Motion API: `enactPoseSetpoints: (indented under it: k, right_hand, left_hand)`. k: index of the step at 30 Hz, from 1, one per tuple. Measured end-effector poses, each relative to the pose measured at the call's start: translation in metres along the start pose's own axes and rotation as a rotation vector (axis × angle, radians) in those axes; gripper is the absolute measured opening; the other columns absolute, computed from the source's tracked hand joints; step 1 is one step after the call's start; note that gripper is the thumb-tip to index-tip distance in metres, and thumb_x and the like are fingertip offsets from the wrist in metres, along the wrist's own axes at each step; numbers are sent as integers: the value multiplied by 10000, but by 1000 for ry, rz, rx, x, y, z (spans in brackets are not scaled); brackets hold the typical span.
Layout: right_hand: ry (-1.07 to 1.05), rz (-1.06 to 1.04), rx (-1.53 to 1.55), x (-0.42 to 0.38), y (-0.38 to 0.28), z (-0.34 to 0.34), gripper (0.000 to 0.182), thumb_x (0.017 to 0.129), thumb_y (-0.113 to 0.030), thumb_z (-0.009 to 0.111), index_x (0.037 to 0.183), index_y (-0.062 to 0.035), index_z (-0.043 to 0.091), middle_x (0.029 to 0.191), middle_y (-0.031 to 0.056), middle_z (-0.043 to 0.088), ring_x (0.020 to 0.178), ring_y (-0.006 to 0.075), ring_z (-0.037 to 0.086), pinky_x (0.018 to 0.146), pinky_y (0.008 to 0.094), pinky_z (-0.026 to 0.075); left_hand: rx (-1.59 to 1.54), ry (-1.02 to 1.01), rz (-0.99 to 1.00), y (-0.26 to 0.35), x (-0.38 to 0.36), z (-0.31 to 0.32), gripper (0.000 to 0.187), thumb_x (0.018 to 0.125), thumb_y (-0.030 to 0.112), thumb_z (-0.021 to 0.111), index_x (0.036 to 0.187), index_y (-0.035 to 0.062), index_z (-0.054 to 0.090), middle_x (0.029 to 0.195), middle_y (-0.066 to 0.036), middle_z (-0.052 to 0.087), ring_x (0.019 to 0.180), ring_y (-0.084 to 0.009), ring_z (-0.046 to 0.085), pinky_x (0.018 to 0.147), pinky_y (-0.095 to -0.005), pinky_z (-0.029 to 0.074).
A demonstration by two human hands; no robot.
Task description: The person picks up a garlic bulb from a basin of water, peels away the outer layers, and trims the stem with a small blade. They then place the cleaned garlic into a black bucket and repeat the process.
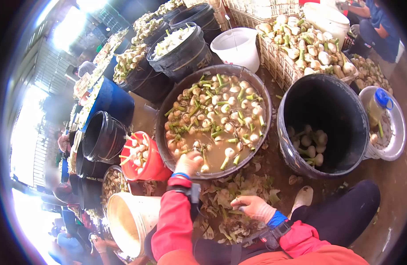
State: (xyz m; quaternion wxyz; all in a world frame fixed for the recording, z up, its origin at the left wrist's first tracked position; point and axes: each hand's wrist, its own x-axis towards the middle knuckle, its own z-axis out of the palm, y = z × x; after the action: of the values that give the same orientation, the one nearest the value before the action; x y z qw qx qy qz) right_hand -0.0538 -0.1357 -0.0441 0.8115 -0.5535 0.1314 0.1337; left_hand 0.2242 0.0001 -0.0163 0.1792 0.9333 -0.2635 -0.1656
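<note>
A wide round tub (268,115) of murky brown water stands in front of me, full of garlic bulbs (229,128) with cut green stems. My left hand (189,163), in a pale glove, reaches over the tub's near rim with its fingers bent together among the bulbs. Whatever they grip is hidden. Beside it a bulb with a stem (205,167) lies in the water. Lower down, over scattered peelings (238,187), my right hand (255,208), also gloved, is closed around a small dark object, of which only a bit shows at the fingertips.
At the right is a tall black bucket (327,95) with several bulbs at its bottom. A red bucket (157,170) of bulbs and a white bucket (137,221) stand left. Behind are a heaped wicker basket (274,62) and a white pail (238,44). Other people work at the edges.
</note>
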Motion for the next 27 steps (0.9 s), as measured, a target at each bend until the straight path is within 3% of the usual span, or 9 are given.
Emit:
enactPoseSetpoints:
  k: [1,2,6,12,17,19,21,23,27]
  right_hand:
    - [7,-33,-74,2,2,-2,244,820,-8,592,1062,-16,623,1004,64,650,965,140,590,874,239,440]
    - [21,-33,-118,3,2,-2,237,823,-45,614,1059,-21,625,1005,57,652,967,137,590,876,241,439]
    - [102,-20,-138,3,-3,-5,255,820,-87,640,1070,-42,623,1015,34,653,931,117,582,837,236,437]
    - [200,171,-11,-6,-27,-10,249,812,-51,620,1061,-40,620,905,-8,638,766,86,538,700,219,435]
    - [550,-205,392,3,-20,-5,245,814,-34,637,1056,1,618,935,14,638,877,92,569,812,217,441]
    - [541,-244,455,-3,-29,-3,268,817,-4,613,1083,17,607,980,21,637,927,112,574,842,229,444]
    - [479,-272,358,-9,-29,-1,283,818,-4,605,1101,11,601,999,30,639,934,119,575,846,236,445]
    - [422,-291,257,-12,-21,0,299,820,-5,596,1119,5,595,1018,40,640,941,125,575,851,244,446]
    - [390,-211,78,-11,-4,3,307,814,-68,614,1116,-14,591,1021,75,650,917,131,587,836,266,459]
  left_hand:
    - [425,-313,295,-30,18,28,294,771,306,601,1050,219,634,1052,-144,612,998,-292,586,863,-380,467]
    - [356,-318,-92,6,14,32,375,779,346,602,1134,224,591,1127,-147,586,1052,-304,560,909,-394,439]
    - [622,-656,-105,10,41,70,445,779,307,550,1188,128,557,1182,-138,578,1116,-302,533,939,-411,423]
    - [177,-689,-58,44,17,46,418,762,322,632,1146,163,596,1070,-183,616,1008,-312,586,853,-359,457]
    - [-501,-440,62,109,-73,7,805,809,59,649,1450,225,191,955,-43,584,810,-70,495,717,-221,446]
    - [-607,-343,142,108,-105,23,899,780,64,690,1458,154,107,1027,-76,577,836,-86,513,741,-221,447]
    - [-485,-182,251,129,-136,30,831,744,146,736,1409,61,246,999,-121,612,894,-140,571,777,-242,458]
    - [-254,-188,123,128,-155,49,819,675,244,745,1362,74,335,1058,-169,607,949,-271,607,813,-346,475]
    - [34,-16,66,157,-186,61,705,662,299,708,1276,99,426,1031,-140,594,928,-331,582,773,-411,473]
